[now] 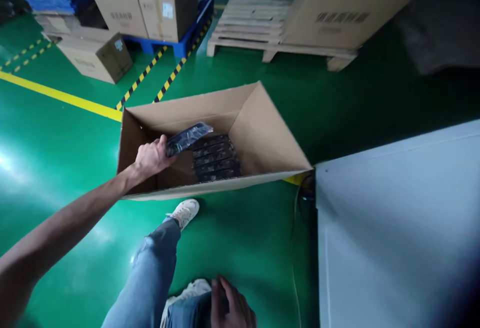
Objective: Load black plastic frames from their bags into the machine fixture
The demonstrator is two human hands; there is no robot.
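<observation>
My left hand [152,157] is closed around one end of a dark, flat, oblong packet in clear plastic wrap [188,138]. It holds the packet tilted, over the inside of an open cardboard box [268,133]. Several similar dark wrapped packets [215,159] lie side by side in a row on the box's bottom. At the lower edge of the view, my right hand [234,305] hangs near my knee, away from the box. Its fingers are slightly bent and apart, and no object shows in them. What is inside the wrap cannot be made out.
A pale grey panel or cabinet [397,228] stands close on the right, with a cable [294,253] along the floor beside it. Beyond the box are a wooden pallet [251,23] bearing a large carton [345,15], a blue pallet [183,45] with stacked cartons, and yellow floor lines.
</observation>
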